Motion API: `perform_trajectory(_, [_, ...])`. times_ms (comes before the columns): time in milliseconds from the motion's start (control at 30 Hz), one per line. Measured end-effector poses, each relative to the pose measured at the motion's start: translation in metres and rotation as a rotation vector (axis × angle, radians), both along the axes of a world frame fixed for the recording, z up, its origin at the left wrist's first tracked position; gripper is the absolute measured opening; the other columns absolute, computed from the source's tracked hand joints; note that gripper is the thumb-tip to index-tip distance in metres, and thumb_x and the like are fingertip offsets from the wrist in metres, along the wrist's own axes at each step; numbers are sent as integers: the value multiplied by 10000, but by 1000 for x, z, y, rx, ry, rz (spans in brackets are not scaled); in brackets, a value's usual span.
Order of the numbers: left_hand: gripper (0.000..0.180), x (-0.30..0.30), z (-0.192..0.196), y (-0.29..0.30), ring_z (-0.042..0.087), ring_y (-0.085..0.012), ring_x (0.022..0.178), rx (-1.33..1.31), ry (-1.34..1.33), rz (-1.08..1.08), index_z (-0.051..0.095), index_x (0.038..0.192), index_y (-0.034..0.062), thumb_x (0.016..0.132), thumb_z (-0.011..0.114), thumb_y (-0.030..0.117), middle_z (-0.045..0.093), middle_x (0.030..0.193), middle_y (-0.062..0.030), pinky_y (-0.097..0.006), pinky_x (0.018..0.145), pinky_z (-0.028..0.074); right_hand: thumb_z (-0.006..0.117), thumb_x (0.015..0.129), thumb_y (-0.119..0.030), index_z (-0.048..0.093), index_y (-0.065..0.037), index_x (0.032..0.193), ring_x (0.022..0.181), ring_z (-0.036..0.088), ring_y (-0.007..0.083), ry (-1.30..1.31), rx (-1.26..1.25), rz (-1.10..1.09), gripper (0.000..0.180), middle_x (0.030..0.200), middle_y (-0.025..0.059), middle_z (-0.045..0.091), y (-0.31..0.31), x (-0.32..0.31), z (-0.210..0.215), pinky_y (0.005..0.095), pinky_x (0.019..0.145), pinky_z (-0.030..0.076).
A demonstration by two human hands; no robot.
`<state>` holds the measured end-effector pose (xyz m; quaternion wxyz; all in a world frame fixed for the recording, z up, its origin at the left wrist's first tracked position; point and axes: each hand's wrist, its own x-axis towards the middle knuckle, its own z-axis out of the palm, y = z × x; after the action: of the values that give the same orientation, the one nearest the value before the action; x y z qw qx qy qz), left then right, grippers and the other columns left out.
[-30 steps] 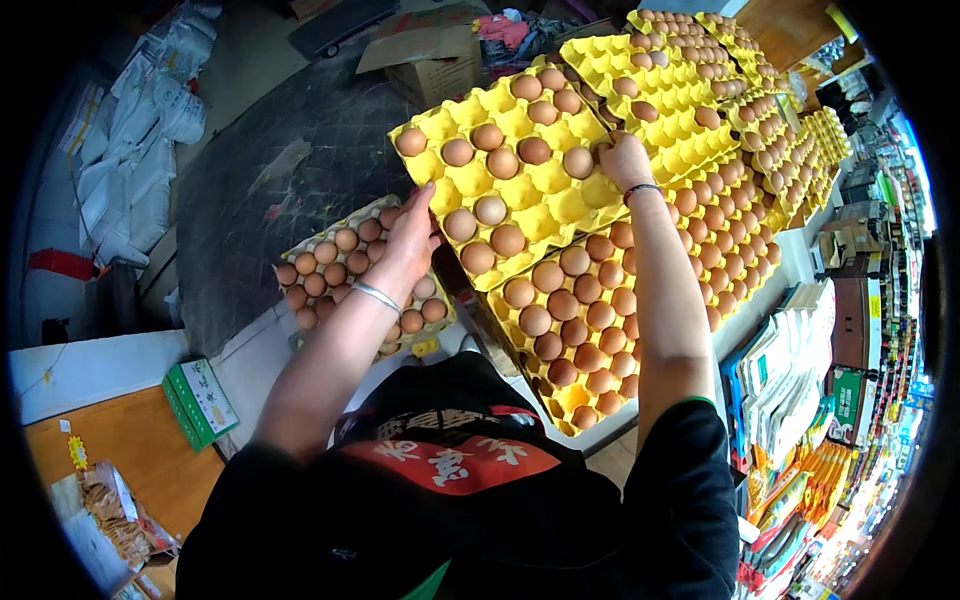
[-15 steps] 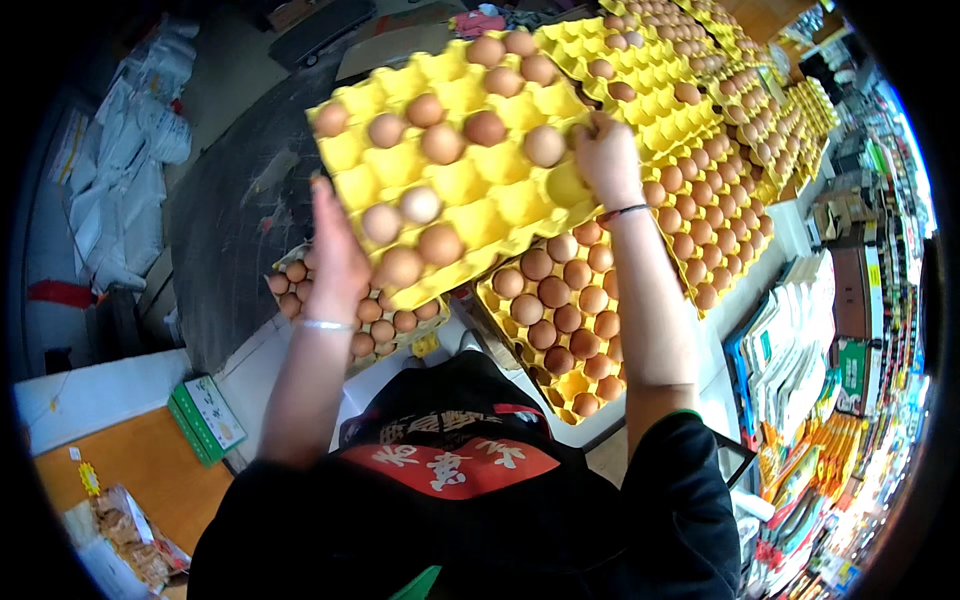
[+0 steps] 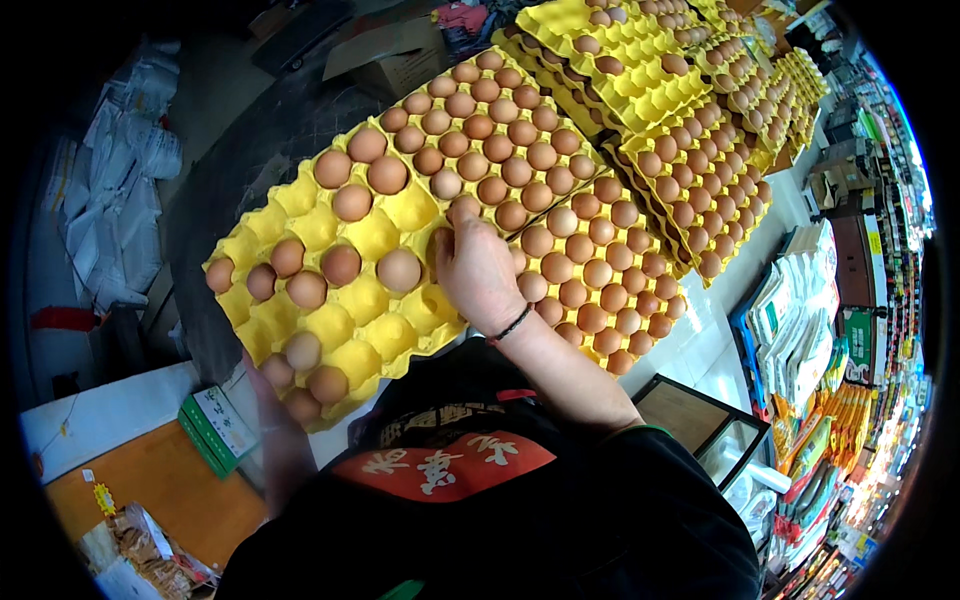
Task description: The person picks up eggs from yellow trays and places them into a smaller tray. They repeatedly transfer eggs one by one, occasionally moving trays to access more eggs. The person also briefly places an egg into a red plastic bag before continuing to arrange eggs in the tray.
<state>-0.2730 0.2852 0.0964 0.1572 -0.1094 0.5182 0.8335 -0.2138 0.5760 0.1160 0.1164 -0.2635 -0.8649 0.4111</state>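
A yellow egg tray (image 3: 375,235), part filled with brown eggs, is tilted in front of me with many bare cups. My right hand (image 3: 482,270) is closed on its right edge, fingers curled over the rim. Under its lower left edge, my left hand (image 3: 272,405) supports the tray; it is blurred and its fingers are hidden. Beyond the tray lies a full egg tray (image 3: 588,150). To the right, another tray (image 3: 600,252) of brown eggs shows, partly behind my right wrist.
Stacked yellow trays (image 3: 640,90), some part filled, stand at the far right. White plastic bags (image 3: 120,210) are piled at left. A green and white box (image 3: 218,430) sits near the left counter. A cardboard box (image 3: 400,65) is behind; stacked packages (image 3: 795,320) line the right.
The held tray has moved left and toward me, uncovering the full tray behind it. Both hands moved with it and keep their hold.
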Motion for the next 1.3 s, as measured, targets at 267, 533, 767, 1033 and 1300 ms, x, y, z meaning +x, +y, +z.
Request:
perform_trajectory(267, [599,29,1,-31,434,-223,1277,-10,-18,95,313,1461,64,1017,339,466,429,1427,-87,-370,1076,339,590,874,-165,536,11,1042,772,627,427,-21,-90,135,249,913,258,631,-43,12,-18,476,661,515])
perform_trajectory(533, [517,42,-44,-94,471,-213,1211,-135,-44,194,404,1391,55,1004,363,396,492,1335,-99,-357,1024,371,594,870,-171,477,38,1126,809,621,437,-74,-123,262,351,989,289,605,-51,16,-14,488,669,507])
perform_trajectory(767, [526,44,-53,-97,473,-216,1211,-231,-115,225,406,1389,55,994,371,400,492,1335,-99,-359,1023,373,607,880,-192,458,48,1161,862,602,452,-79,-295,333,398,1076,276,553,-37,35,-14,486,715,505])
perform_trajectory(1033, [536,27,-73,-81,474,-220,1210,-272,-170,190,408,1387,55,982,380,405,492,1334,-100,-362,1022,375,633,866,-170,437,56,1184,862,601,433,-75,-363,368,436,1086,256,539,-11,46,-20,456,714,508])
perform_trajectory(1300, [546,22,-71,-60,476,-223,1209,-288,-191,206,409,1384,55,970,389,410,492,1334,-100,-366,1021,377,648,851,-139,429,62,1225,919,581,423,-63,-413,409,479,1051,242,535,14,49,-28,431,769,496])
